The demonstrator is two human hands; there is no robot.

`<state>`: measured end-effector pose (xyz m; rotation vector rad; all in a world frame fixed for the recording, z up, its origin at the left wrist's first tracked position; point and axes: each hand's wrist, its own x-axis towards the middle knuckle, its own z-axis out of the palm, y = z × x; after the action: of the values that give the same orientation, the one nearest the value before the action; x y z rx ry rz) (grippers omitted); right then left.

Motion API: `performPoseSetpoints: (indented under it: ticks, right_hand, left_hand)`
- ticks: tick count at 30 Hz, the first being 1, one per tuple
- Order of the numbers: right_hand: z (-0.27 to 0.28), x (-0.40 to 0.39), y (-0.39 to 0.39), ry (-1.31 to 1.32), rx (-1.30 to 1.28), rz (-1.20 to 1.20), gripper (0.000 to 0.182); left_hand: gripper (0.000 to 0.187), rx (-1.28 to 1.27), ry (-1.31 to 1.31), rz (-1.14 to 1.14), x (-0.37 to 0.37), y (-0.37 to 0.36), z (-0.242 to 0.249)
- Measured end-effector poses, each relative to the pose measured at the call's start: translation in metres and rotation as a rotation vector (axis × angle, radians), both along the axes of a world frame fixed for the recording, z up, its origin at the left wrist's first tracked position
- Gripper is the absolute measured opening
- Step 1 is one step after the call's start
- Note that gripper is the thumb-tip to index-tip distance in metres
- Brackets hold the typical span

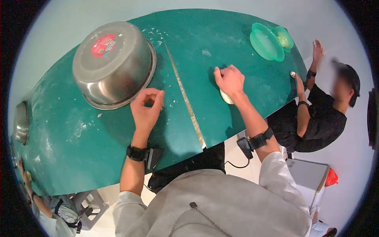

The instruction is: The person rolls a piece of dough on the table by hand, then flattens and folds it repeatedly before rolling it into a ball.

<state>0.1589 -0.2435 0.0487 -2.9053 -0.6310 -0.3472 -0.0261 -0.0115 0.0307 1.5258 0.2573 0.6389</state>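
My right hand point(231, 81) is curled into a loose fist on the green tabletop point(205, 71). Pale dough point(226, 97) shows from under its palm side; the hand hides the rest of the piece. To the left, my left hand point(147, 110) hovers near the rim of an upturned steel basin point(118, 65). Its thumb and index finger bend into a ring, and I see nothing between them. A red label point(104, 45) marks the basin's base. White flour and dough crumbs point(158, 34) are scattered around the basin.
A tape-like seam point(183, 93) crosses the table between my hands. Green plastic bowls point(267, 42) stand at the far right. A person in black point(323, 114) sits there with a small pale piece at one hand. Another person's hand point(27, 177) and a metal bowl point(21, 122) are at left.
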Motion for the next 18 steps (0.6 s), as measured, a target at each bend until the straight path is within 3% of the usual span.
performPoseSetpoints:
  ticks: [4, 6, 10, 13, 15, 18]
  right_hand:
    - [-0.003, 0.018, 0.011, -0.004, 0.082, -0.092, 0.037]
    - [-0.006, 0.022, 0.009, -0.196, 0.281, -0.006, 0.033]
    - [-0.016, 0.016, -0.007, -0.326, 0.508, 0.096, 0.031]
    - [-0.017, -0.004, -0.030, -0.127, 0.668, 0.197, 0.037]
    - [-0.017, -0.025, -0.049, 0.233, 0.637, 0.130, 0.042]
    - [-0.028, -0.050, -0.066, 0.124, 0.719, 0.174, 0.047]
  left_hand:
    - [0.007, 0.028, 0.002, -0.030, 0.004, -0.004, 0.000]
    - [0.007, 0.051, 0.017, -0.027, 0.003, -0.003, -0.001]
    - [0.008, -0.015, 0.055, 0.020, 0.000, 0.000, -0.002]
    - [0.009, -0.027, 0.019, 0.001, -0.001, 0.002, -0.006]
    - [0.009, -0.016, 0.015, 0.015, -0.002, 0.002, -0.005]
    - [0.009, 0.002, 0.016, 0.023, -0.004, 0.002, -0.004]
